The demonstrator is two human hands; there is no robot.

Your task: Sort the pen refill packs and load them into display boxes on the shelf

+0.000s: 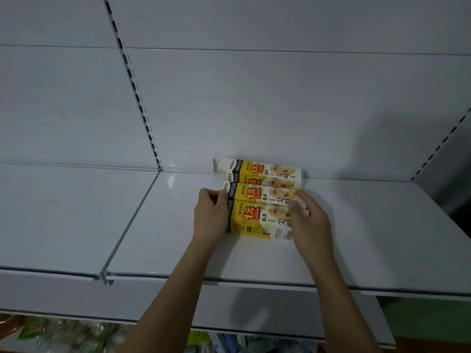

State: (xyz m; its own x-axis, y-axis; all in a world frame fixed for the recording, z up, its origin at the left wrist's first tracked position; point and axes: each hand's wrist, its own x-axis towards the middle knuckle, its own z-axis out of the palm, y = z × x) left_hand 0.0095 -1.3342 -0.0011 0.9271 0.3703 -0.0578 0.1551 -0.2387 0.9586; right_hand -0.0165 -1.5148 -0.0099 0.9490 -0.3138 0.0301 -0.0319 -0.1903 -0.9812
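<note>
Several yellow-and-white pen refill boxes lie side by side on the white shelf (pixel 254 256), running back toward the rear panel. The nearest box (pixel 260 220) is gripped at both ends: my left hand (pixel 210 215) clasps its left end and my right hand (pixel 309 217) presses its right end. A second box (pixel 257 193) touches it just behind. Two more boxes (pixel 265 171) sit against the back wall, the rear one with an open white flap on its left end.
A slotted upright (pixel 139 98) divides the back panel. A gap (pixel 127 225) separates this shelf from the neighbouring shelf board on the left. Packaged goods (pixel 63 335) show on a lower level beneath the shelf front edge.
</note>
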